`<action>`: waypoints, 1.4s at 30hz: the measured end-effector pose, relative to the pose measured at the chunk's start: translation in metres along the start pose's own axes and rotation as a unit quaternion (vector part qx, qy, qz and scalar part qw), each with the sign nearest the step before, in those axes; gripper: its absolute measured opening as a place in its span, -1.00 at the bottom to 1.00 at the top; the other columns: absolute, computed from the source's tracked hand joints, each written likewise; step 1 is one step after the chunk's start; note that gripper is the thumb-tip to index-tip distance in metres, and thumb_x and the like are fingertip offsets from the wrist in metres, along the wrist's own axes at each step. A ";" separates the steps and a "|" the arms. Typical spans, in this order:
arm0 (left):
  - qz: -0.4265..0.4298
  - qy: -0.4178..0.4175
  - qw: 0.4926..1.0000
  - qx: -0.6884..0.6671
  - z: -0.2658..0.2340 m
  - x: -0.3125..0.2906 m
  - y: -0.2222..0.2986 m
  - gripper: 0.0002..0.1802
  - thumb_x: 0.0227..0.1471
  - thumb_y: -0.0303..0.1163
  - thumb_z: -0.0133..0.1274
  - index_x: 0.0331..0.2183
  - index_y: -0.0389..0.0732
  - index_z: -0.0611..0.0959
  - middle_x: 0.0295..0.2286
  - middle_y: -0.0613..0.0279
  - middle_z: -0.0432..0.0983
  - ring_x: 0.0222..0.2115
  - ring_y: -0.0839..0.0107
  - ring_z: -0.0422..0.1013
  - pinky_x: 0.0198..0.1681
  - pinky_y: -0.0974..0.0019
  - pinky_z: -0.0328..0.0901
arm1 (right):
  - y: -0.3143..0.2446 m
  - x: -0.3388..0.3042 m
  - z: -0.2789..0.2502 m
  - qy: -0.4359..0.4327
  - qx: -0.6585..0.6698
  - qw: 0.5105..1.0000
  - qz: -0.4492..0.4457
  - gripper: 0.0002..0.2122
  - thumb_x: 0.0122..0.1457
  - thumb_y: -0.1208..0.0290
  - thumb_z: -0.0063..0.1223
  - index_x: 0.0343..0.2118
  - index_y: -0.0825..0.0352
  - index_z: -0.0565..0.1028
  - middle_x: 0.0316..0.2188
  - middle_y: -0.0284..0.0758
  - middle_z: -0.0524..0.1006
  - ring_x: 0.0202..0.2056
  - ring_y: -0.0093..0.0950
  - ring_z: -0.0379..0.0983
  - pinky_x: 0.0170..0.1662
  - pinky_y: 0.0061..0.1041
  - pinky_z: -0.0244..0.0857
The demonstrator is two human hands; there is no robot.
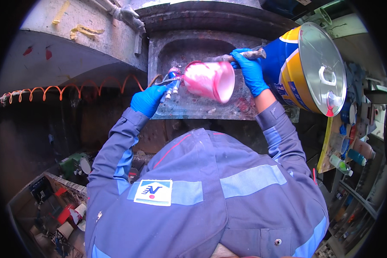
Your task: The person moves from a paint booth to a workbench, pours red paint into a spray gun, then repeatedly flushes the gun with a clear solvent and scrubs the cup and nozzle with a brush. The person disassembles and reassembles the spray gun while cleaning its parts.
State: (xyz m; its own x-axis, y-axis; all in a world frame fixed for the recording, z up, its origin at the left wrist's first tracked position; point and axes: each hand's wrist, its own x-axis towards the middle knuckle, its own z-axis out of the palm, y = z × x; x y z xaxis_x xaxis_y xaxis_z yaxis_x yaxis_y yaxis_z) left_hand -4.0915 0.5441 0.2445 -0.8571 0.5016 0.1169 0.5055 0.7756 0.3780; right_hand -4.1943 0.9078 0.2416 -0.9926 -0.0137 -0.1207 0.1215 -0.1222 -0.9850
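My left hand [148, 101], in a blue glove, is closed round a metal spray gun [173, 87] above the basin. Joined to the gun or right against it is a cup [204, 81] smeared pink and white, tipped with its wide mouth to the right. My right hand [250, 72], also in a blue glove, grips a paint-stained brush [259, 53] by its handle. The brush points left, just above the cup; its bristle end is blurred. A worn grey basin [176, 111] with paint stains lies beneath both hands.
A large blue and yellow drum [320, 71] with a metal lid lies tilted beside the basin on the right. An orange coiled hose [66, 89] runs in from the left. Bottles [340, 164] crowd a ledge at the right, and cluttered boxes [66, 213] stand lower left.
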 end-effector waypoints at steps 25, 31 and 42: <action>0.099 -0.064 0.985 0.129 0.066 0.001 -0.011 -0.20 -0.04 -0.60 -0.03 0.26 -0.05 0.21 -0.46 0.16 0.48 -0.60 0.25 0.46 -0.59 0.18 0.34 | -0.025 -0.027 0.015 -0.141 -0.078 0.987 0.022 -0.87 0.17 0.44 0.15 -0.24 0.33 0.56 -0.31 -0.30 0.58 -0.34 -0.58 0.49 -0.24 -0.59 0.42; 0.063 -0.039 0.993 0.093 0.066 0.006 -0.008 -0.31 0.06 -0.55 -0.05 0.24 0.02 0.28 -0.48 0.16 0.50 -0.58 0.21 0.46 -0.55 0.16 0.35 | -0.021 -0.035 0.001 -0.140 0.047 0.989 0.013 -0.87 0.19 0.46 0.11 -0.21 0.31 0.54 -0.24 -0.27 0.58 -0.29 -0.52 0.49 -0.15 -0.52 0.43; 0.071 -0.065 0.994 0.050 0.068 0.003 -0.005 -0.17 -0.03 -0.63 -0.02 0.27 0.01 0.21 -0.53 0.18 0.45 -0.60 0.24 0.44 -0.56 0.17 0.35 | -0.035 -0.037 0.001 -0.168 -0.090 0.982 0.017 -0.90 0.14 0.51 0.13 -0.28 0.32 0.55 -0.25 -0.27 0.60 -0.29 -0.49 0.52 -0.16 -0.50 0.46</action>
State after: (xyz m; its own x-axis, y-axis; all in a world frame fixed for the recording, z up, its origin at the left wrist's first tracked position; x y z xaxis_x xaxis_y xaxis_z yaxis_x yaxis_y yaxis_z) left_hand -4.0896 0.5677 0.1810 -0.7594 0.6493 0.0415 0.6340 0.7241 0.2716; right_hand -4.1620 0.9118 0.2803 -0.9285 -0.3455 -0.1364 0.1231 0.0601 -0.9906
